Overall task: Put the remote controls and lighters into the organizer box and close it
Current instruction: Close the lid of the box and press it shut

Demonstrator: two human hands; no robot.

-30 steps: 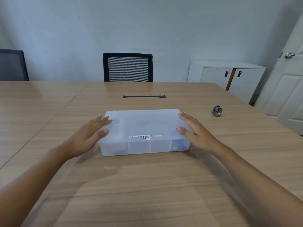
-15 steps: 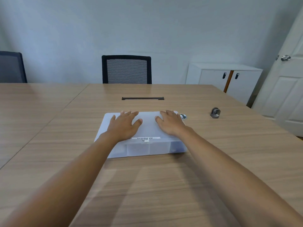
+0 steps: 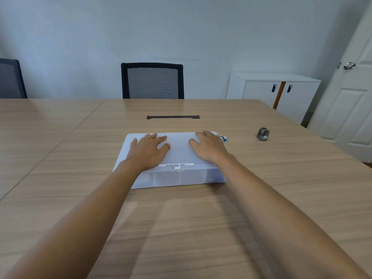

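A translucent white organizer box lies on the wooden table with its lid down; a barcode sticker runs along the lid's near edge. My left hand rests flat on the left half of the lid, fingers spread. Flat on the lid's right half lies my right hand, its fingers reaching the far edge. Neither hand holds anything. No remote controls or lighters show; the box's contents are only dim shapes through the plastic.
A small silver ring-shaped piece lies just past the box's far right corner. A grey metal object stands further right. A black cable slot sits mid-table. Beyond are a black chair, a white cabinet and a door.
My hands moved from the box's two sides onto the top of the lid and now lie flat there. Since half a second ago they have barely shifted.
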